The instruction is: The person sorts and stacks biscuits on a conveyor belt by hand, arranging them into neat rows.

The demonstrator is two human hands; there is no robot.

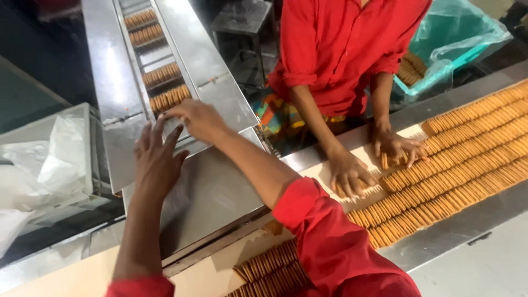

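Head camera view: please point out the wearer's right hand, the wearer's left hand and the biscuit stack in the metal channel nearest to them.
right hand (pixel 199 118), head view, back of hand.
left hand (pixel 158 159), head view, back of hand.
biscuit stack (pixel 169 98), head view, middle of the row.

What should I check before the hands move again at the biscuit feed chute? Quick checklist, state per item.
1. Left hand empty, flat on the steel chute: ok.
2. Right hand at the nearest biscuit stack; grip on it: cannot tell.
3. Stacks further up the channel sit in separate slots: ok.
4. Co-worker's hands stay on the conveyor rows, away from the chute: ok.
5. Slot under the right hand filled: cannot tell.
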